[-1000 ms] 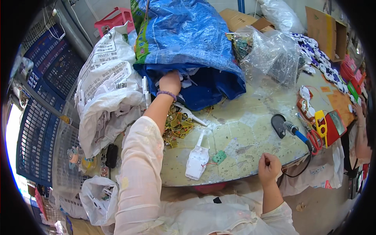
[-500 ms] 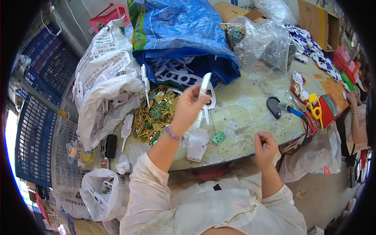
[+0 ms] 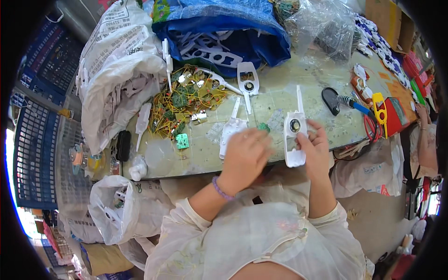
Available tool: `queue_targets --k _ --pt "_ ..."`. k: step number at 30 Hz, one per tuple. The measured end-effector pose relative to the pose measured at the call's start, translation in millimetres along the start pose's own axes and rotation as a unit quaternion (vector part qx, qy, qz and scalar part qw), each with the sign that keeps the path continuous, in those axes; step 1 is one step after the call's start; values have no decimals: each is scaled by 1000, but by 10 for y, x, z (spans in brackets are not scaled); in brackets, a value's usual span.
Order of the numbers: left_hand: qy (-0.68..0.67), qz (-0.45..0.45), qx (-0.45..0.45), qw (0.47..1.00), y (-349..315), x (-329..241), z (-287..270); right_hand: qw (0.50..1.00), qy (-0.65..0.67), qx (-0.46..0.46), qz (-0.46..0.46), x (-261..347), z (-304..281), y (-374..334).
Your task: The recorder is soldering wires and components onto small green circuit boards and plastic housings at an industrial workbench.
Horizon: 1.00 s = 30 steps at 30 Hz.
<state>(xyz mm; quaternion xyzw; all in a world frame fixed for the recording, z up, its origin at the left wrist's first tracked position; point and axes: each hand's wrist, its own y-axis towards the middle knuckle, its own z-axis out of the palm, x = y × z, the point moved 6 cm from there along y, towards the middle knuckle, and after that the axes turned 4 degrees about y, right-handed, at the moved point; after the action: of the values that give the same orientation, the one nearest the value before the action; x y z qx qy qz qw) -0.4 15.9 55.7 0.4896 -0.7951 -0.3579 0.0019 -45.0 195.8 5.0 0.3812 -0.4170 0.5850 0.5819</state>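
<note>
My right hand (image 3: 316, 147) grips a white plastic housing half (image 3: 289, 154) by its side, thumb on its open face. A narrow stem points away from me, and a round dark-and-silver part sits in the middle. To its left, my left hand (image 3: 247, 156) is smeared by motion, so what its fingers hold cannot be made out. Partly behind that hand lies another white housing piece (image 3: 232, 130) with a stem. A small green circuit board (image 3: 263, 127) shows just beyond the left fingers. Farther off lies a similar white housing (image 3: 248, 85) with a round part.
Wired circuit boards (image 3: 179, 100) lie heaped at left, beside a white sack (image 3: 112, 70) of plastic parts. A blue bag (image 3: 214, 23) of white parts stands at the back. At right are a soldering iron (image 3: 357, 105), red-handled scissors (image 3: 371, 128) and a yellow plastic piece (image 3: 380, 112).
My left hand has come down toward me from the far side, where it held up a white piece. My right hand, loosely curled before, now holds a white housing half. The view has shifted.
</note>
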Motion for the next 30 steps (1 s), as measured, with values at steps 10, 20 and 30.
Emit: queue_targets --k 10,20,30 --pt "180 -94 103 974 214 281 313 942 -313 -1 -119 19 -211 220" --pt "-47 -145 -49 987 157 480 -72 922 -344 56 -166 -4 247 227" --pt "-462 -266 -61 844 -78 840 -104 979 -135 149 14 -145 858 173"
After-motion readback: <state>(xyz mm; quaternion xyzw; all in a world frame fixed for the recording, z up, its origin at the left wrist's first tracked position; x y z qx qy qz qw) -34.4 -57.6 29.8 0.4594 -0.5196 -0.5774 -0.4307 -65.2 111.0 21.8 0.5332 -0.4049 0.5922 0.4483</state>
